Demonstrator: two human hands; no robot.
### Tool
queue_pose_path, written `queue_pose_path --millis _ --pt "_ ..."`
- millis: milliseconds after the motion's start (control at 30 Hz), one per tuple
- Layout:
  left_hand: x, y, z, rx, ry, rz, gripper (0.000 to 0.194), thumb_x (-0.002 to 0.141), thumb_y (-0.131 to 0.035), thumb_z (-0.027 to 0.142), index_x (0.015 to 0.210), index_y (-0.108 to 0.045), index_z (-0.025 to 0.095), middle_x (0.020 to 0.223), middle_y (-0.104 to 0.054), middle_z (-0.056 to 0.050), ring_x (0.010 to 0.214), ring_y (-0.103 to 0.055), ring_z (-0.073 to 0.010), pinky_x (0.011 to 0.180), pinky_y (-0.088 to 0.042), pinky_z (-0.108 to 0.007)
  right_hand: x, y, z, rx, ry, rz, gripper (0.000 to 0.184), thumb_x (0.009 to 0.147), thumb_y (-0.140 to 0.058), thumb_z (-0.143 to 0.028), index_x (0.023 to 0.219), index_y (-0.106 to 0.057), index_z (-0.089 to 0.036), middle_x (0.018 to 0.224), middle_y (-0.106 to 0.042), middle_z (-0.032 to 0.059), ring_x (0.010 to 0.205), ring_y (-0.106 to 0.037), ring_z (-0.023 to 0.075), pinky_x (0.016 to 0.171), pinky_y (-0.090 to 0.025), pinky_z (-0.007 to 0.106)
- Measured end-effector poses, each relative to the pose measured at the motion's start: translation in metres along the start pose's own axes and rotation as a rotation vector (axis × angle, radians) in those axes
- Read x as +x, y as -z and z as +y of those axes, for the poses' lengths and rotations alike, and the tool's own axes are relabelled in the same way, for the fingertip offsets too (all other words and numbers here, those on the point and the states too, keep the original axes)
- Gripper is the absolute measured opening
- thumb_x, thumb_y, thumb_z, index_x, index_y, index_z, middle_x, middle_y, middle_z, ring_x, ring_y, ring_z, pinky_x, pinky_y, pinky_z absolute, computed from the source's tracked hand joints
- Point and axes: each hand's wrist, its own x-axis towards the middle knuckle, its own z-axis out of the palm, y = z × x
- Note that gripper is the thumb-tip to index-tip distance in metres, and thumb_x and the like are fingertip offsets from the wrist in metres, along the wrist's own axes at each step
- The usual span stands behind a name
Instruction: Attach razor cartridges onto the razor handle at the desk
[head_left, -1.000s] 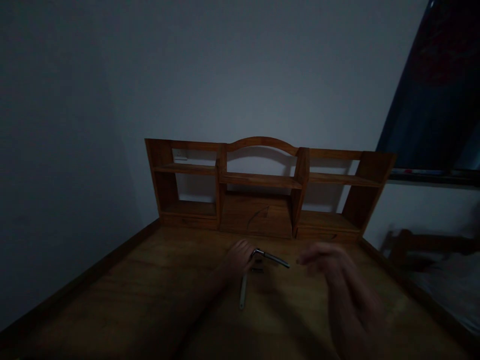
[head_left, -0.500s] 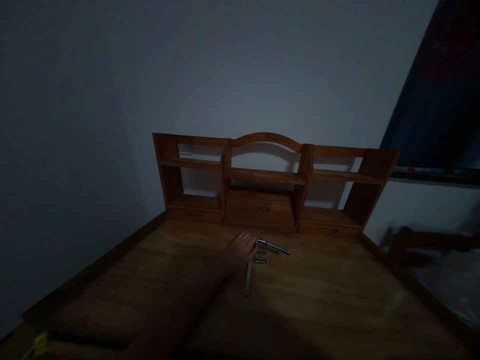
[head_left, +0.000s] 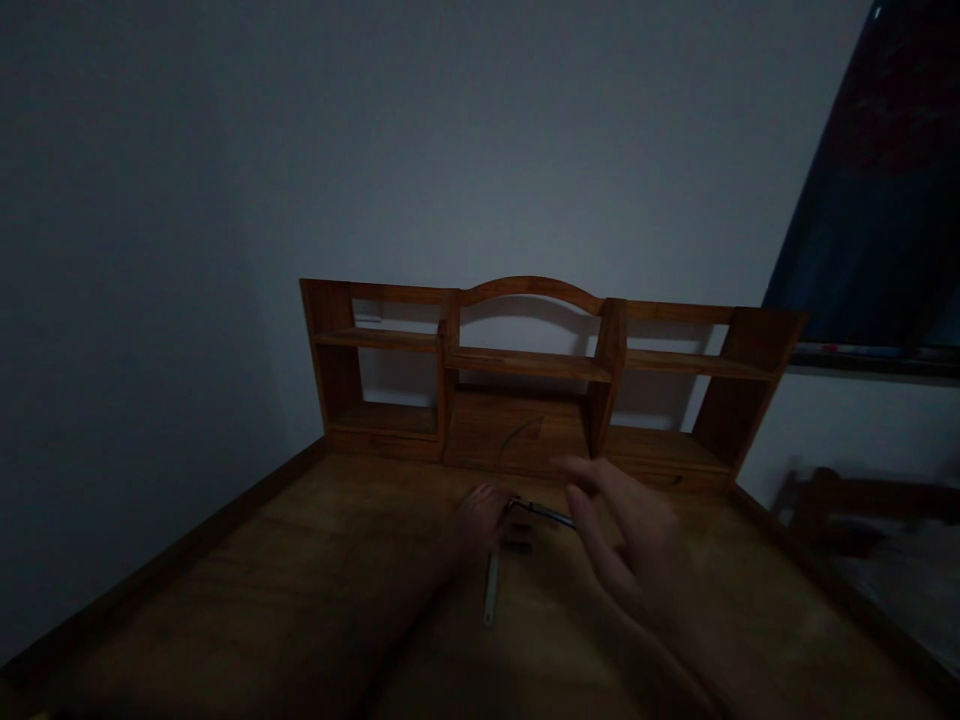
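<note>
My left hand (head_left: 480,515) is closed around the bent end of an L-shaped metal handle (head_left: 546,513) above the wooden tabletop (head_left: 360,530). The handle's straight, dark part points right. Beside its free end is my right hand (head_left: 630,530), thumb and fingers apart; I cannot tell whether it touches the handle. Below my left hand lies a narrow, pale flat bar (head_left: 490,590) with a hole in its near end; its far end is hidden by the hand. Small dark pieces (head_left: 519,546) sit under the handle, blurred.
A wooden shelf unit (head_left: 525,362) with an arched top stands at the back of the tabletop, against a pale wall (head_left: 480,140). Raised wooden edges (head_left: 247,505) border the sides. A dark blue curtain (head_left: 870,220) hangs at the upper right. The room is dim.
My right hand has come in from the lower right to the handle's free end. My left hand still holds the other end. The view has tilted slightly up.
</note>
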Motion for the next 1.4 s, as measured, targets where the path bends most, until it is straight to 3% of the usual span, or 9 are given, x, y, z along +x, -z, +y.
queue_pose_path --millis 133,267,533,800,1033,1167,1400 --pt "0.002 0.005 0.004 0.051 0.005 -0.083 0.018 0.092 -0.042 0.024 0.099 -0.057 0.017 0.096 -0.062 -0.006 0.09 -0.055 -0.0195 0.083 -0.044 -0.034 -0.021 -0.07 0.068 -0.219 0.145 -0.313 0.025 0.095 -0.039 -0.028 0.099 -0.061 -0.018 0.087 -0.063 0.0086 0.083 -0.059 0.0211 0.072 -0.047 0.033" --pt "0.001 0.01 0.007 0.078 -0.048 -0.157 0.022 0.091 -0.044 0.022 0.111 -0.055 0.019 0.103 -0.062 -0.006 0.094 -0.054 -0.0204 0.087 -0.045 -0.036 -0.052 -0.101 0.088 -0.193 0.081 -0.43 0.024 0.096 -0.037 -0.032 0.102 -0.058 -0.02 0.098 -0.062 0.0074 0.089 -0.058 0.019 0.072 -0.044 0.03" --pt "-0.001 0.023 0.014 0.073 -0.115 -0.167 0.037 0.09 -0.046 0.019 0.126 -0.047 0.021 0.114 -0.059 -0.009 0.107 -0.053 -0.0213 0.094 -0.043 -0.038 -0.06 -0.11 0.079 -0.013 0.002 -0.518 0.024 0.097 -0.036 -0.031 0.111 -0.051 -0.02 0.1 -0.064 0.0075 0.09 -0.06 0.0186 0.075 -0.042 0.029" --pt "-0.001 0.03 0.015 0.031 -0.126 -0.168 0.044 0.091 -0.045 0.021 0.134 -0.041 0.021 0.119 -0.057 -0.009 0.109 -0.052 -0.0227 0.095 -0.043 -0.039 -0.07 -0.116 0.081 0.029 -0.028 -0.564 0.017 0.095 -0.038 -0.025 0.108 -0.048 -0.018 0.093 -0.067 0.0075 0.079 -0.063 0.0182 0.065 -0.039 0.026" --pt "0.001 0.021 0.014 0.003 -0.062 -0.128 0.056 0.092 -0.042 0.027 0.145 -0.023 0.025 0.114 -0.06 -0.007 0.102 -0.056 -0.0232 0.09 -0.044 -0.039 -0.073 -0.114 0.081 0.166 -0.125 -0.589 0.019 0.094 -0.039 -0.025 0.111 -0.047 -0.019 0.093 -0.068 0.0061 0.076 -0.064 0.017 0.062 -0.038 0.023" --pt "-0.001 0.018 0.01 0.011 -0.1 -0.131 0.051 0.092 -0.044 0.024 0.141 -0.03 0.023 0.12 -0.058 -0.008 0.107 -0.054 -0.0218 0.092 -0.043 -0.037 -0.075 -0.116 0.083 0.193 -0.162 -0.568 0.022 0.094 -0.039 -0.028 0.112 -0.048 -0.019 0.093 -0.068 0.007 0.076 -0.065 0.0183 0.063 -0.039 0.024" --pt "-0.003 0.015 0.007 0.005 -0.123 -0.145 0.035 0.093 -0.044 0.032 0.126 -0.05 0.021 0.118 -0.058 -0.008 0.107 -0.053 -0.0209 0.092 -0.043 -0.035 -0.073 -0.116 0.082 0.164 -0.219 -0.549 0.036 0.093 -0.041 -0.048 0.106 -0.058 -0.019 0.089 -0.071 0.0089 0.079 -0.067 0.0211 0.066 -0.041 0.026"
